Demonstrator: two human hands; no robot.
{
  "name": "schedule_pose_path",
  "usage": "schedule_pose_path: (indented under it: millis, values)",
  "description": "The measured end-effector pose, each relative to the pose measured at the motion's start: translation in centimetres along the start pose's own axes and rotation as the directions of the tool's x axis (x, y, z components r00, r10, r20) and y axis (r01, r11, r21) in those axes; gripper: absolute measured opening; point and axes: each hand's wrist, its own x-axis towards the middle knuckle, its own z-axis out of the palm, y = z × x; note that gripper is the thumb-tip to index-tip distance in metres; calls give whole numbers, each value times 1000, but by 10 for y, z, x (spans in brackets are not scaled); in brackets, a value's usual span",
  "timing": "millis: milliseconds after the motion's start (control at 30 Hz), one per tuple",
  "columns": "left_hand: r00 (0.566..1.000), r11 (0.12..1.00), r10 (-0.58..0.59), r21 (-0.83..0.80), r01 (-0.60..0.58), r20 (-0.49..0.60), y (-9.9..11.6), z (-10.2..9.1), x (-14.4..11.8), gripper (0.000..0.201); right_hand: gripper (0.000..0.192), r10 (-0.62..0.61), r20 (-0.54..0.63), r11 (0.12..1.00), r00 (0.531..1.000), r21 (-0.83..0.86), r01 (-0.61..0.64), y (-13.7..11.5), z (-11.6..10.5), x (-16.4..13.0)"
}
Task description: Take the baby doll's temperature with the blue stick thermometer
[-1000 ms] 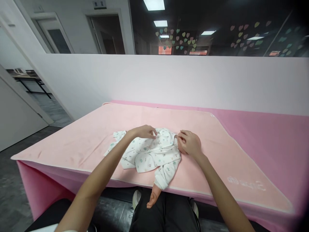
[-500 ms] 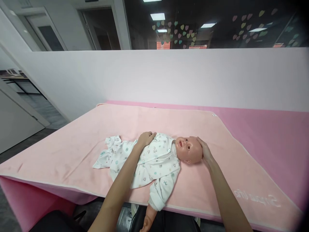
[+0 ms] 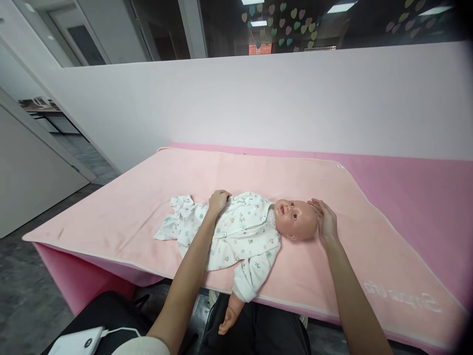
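A baby doll (image 3: 258,231) is laid on its back across the near part of the bench, head toward the right, dressed in a white printed romper (image 3: 236,234). One sleeved doll arm (image 3: 236,301) hangs over the near bench edge, its bare plastic hand below the edge. The romper legs are spread flat toward the left.

The doll's head (image 3: 297,220) is cupped from the right by the right hand (image 3: 325,222), fingers loosely curved against the crown, not clenched. The left hand (image 3: 218,200) is laid flat on the far side of the romper near the doll's hip, palm down, fingers relaxed, nothing gripped.

A pale pink blanket (image 3: 148,207) is spread under the doll, over a deeper pink bench cover (image 3: 417,192). A white partition wall (image 3: 258,103) is seen behind the bench. A white device (image 3: 76,341) with a cable is seen at the lower left, on the person's lap.
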Motion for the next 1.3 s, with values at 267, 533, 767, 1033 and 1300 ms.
schedule_pose_path:
  millis: [267,533,767,1033,1300]
  values:
    - [990,990,108,-102,-98,95,2,-4,-5,37,41,-83,102,996,991,-37,87,-3,3,-7]
    - [962,967,168,-225,-119,213,0,-12,-11,48,40,-109,297,984,949,-106,146,4,10,-12]
    - [910,930,224,-354,-93,348,3,-22,-16,57,38,-106,286,981,952,-128,148,3,8,-11]
    - [900,927,247,-359,-112,358,2,-23,-18,65,40,-127,224,980,966,-123,157,-1,9,-13]
    - [938,959,194,-256,-120,287,6,-20,-21,61,45,-282,-92,959,955,-39,279,-8,-4,-4]
